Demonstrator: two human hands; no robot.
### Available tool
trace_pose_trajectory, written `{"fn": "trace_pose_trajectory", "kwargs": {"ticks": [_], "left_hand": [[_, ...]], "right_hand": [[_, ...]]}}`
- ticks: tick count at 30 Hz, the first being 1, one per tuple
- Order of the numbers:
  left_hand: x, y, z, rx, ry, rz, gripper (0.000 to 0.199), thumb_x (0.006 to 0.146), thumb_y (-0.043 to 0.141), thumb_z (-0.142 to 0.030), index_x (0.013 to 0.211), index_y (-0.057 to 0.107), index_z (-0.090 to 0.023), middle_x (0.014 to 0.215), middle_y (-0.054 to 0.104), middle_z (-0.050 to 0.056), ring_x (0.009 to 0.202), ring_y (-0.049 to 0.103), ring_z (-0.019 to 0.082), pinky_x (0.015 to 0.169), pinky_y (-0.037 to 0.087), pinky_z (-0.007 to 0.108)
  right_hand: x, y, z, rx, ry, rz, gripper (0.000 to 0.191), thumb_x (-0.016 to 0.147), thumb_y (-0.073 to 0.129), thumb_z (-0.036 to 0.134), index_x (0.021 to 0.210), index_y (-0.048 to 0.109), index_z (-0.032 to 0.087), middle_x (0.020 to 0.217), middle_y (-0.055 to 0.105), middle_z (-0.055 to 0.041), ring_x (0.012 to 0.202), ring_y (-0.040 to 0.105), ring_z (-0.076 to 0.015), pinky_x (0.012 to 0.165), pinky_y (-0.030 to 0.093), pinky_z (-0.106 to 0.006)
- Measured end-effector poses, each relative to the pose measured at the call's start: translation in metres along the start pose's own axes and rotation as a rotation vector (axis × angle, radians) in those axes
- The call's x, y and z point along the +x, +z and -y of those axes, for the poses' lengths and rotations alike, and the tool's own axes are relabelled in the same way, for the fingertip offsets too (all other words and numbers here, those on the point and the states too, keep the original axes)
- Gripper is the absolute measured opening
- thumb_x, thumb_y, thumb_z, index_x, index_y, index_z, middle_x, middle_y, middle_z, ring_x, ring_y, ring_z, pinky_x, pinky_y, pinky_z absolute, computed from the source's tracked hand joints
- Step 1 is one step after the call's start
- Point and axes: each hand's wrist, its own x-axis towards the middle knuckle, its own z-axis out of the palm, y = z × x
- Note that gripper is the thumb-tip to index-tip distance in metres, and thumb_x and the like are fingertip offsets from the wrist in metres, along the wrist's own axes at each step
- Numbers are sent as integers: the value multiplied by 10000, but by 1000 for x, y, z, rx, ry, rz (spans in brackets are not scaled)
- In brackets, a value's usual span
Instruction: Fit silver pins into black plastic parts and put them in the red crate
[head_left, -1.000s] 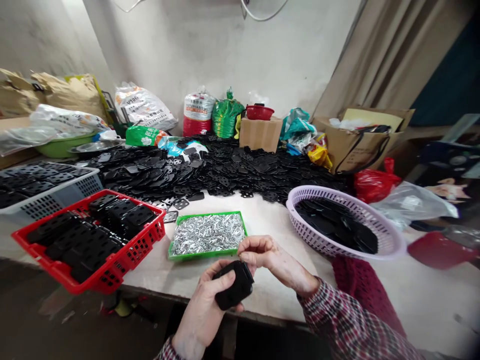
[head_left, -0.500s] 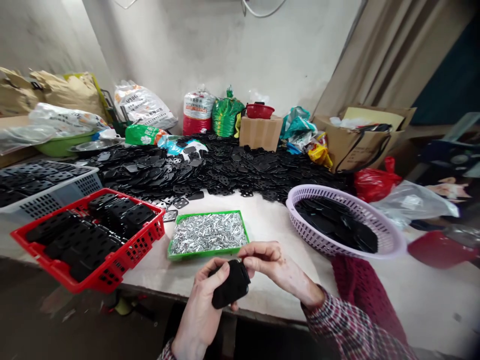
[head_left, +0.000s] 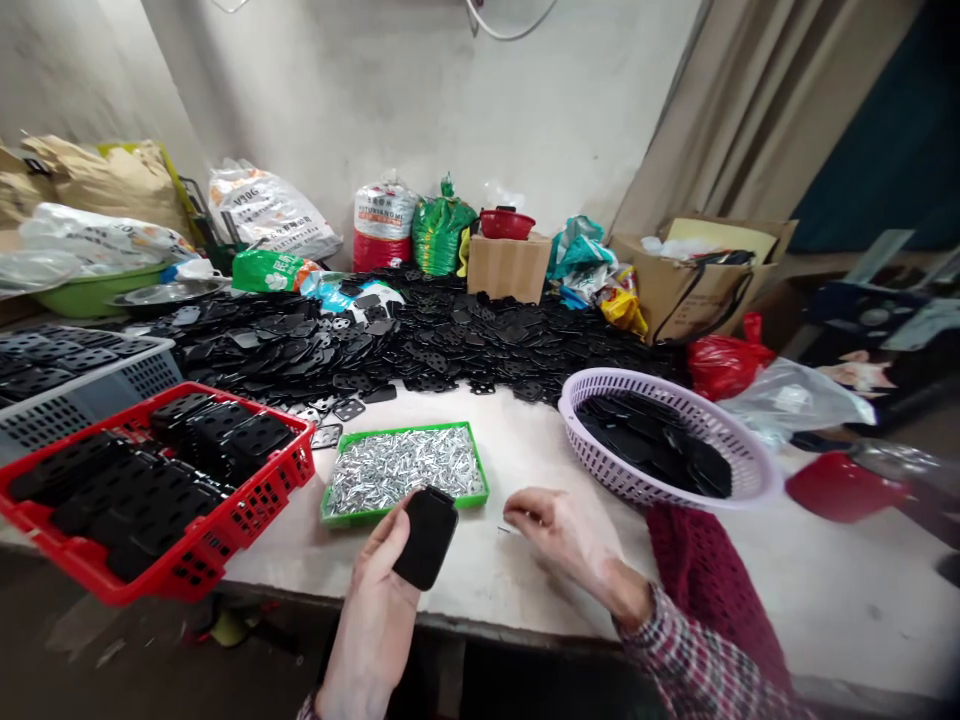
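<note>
My left hand [head_left: 373, 600] holds a black rounded-corner plate [head_left: 427, 537] upright against its palm and fingers, just in front of a green tray [head_left: 401, 510] heaped with small silver metal pins. My right hand [head_left: 559, 540] rests apart from the plate, low over the white tabletop [head_left: 825, 590], its fingers curled together with nothing visible in them. A tiny sliver of metal [head_left: 503, 530] lies on the table just left of those fingertips.
A red perforated basket [head_left: 247, 520] of black plates stands to the left, beyond it a grey crate [head_left: 90, 390]. A lilac round basket [head_left: 739, 450] holds more plates. A wide heap of black plates [head_left: 480, 340] spreads behind, backed by sacks and cardboard boxes [head_left: 510, 268].
My right hand has let go of the black plate and moved right, down towards the table. My left hand keeps the plate. The whole view has shifted slightly.
</note>
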Motion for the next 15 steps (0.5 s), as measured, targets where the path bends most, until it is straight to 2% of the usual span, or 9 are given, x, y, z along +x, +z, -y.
{"fn": "trace_pose_trajectory", "kwargs": {"ticks": [3,6,10,13,15], "left_hand": [[-3,0,2,37,-19,66,504,796,713,-201,1285,595,-228,1190,702,84,1101,645,241,903,528,333],[-7,2,3,110,-4,114,585,791,715,-216,1347,539,-258,1223,679,76,1158,606,264,933,501,351],[-9,4,3,211,91,78,526,778,723,-229,1287,597,-274,1319,619,39,1266,505,249,975,437,296],[-9,4,5,268,155,43,491,762,741,-262,1242,636,-259,1296,632,39,1253,509,254,979,423,299],[-9,2,8,313,179,25,473,765,740,-294,1227,647,-253,1278,643,43,1250,508,259,1008,399,318]], "right_hand": [[-5,16,-8,-280,0,30,154,871,556,164,787,683,186,822,658,-43,713,623,-173,637,434,-270],[-7,30,-16,-279,-25,-13,189,896,503,137,762,630,182,812,615,-44,676,597,-156,584,419,-256],[-4,32,-25,-228,-73,-38,186,900,463,141,775,590,192,816,601,-38,670,577,-161,586,430,-272],[-3,28,-22,-55,13,-58,151,896,465,162,809,584,196,751,600,-17,677,577,-169,629,445,-293],[-5,26,-14,223,67,-62,105,891,510,215,818,584,200,704,582,7,641,571,-157,622,453,-285]]}}
